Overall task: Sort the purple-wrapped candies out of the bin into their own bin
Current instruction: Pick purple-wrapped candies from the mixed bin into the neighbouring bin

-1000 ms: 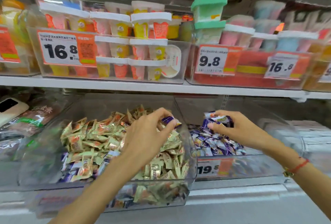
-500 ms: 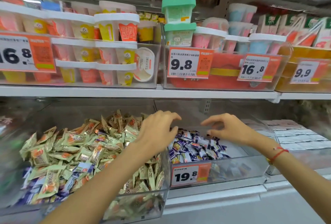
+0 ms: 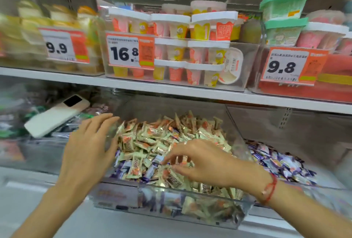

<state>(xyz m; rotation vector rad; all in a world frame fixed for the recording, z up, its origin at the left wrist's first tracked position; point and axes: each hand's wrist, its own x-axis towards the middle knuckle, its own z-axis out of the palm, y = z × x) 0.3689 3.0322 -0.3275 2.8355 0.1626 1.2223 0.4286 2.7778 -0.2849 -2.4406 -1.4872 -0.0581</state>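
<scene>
A clear mixed bin (image 3: pixel 171 205) on the lower shelf holds a heap of cream-and-orange wrapped candies (image 3: pixel 163 138), with purple-wrapped candies (image 3: pixel 150 171) showing low along its front left. My left hand (image 3: pixel 89 150) rests open against the bin's left wall, fingers spread. Over the front of the heap my right hand (image 3: pixel 205 163) reaches down, fingertips among the wrappers; I see nothing gripped. To the right stands the purple candy bin (image 3: pixel 327 184), with a layer of purple-wrapped candies (image 3: pixel 282 165) in it.
A white phone (image 3: pixel 55 115) lies on bagged goods left of the mixed bin. The upper shelf (image 3: pixel 171 87) carries clear bins of jelly cups with orange price tags 9.9, 16.8 and 9.8. A red string bracelet sits on my right wrist.
Both hands left the purple candy bin and swung left to the mixed bin. The left hand now sits at its left wall and the right over its front. The view shifted left.
</scene>
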